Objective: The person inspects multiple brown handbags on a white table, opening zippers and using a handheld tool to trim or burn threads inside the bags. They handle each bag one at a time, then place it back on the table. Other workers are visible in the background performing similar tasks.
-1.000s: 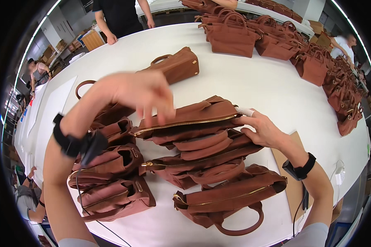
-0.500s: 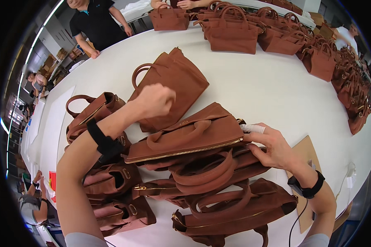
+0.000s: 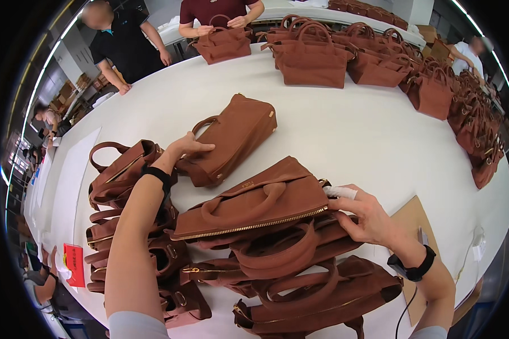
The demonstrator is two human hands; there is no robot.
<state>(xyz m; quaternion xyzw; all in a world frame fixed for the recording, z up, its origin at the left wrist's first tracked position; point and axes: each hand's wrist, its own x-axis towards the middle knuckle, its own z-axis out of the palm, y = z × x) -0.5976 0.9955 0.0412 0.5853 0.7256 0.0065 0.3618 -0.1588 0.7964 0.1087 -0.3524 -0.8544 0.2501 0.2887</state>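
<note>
At the left-middle of the table, my left hand [image 3: 191,146] grips the top edge of a brown handbag [image 3: 234,138] near its handle, thumb laid across the side. That bag is tilted, with its base and small metal studs showing at the far right edge. My right hand [image 3: 363,216], one finger wrapped in white, pinches the right end of a second brown handbag [image 3: 254,198]. A gold zip runs along this bag's near edge, and it leans on another brown handbag [image 3: 277,248]. Some right fingertips are hidden behind the bag end.
Closest to me lies a further zipped handbag [image 3: 322,299]. More handbags [image 3: 124,175] line the left side, and several finished-looking ones [image 3: 311,59] stand along the far and right edges. A brown board [image 3: 415,226] and a red packet [image 3: 73,265] lie on the white table [image 3: 345,130]. Co-workers [image 3: 133,45] stand across it.
My left hand, a fist above the far handbag before, has come down and taken hold of it. That bag has tipped up, showing its base. My right hand stays on its bag.
</note>
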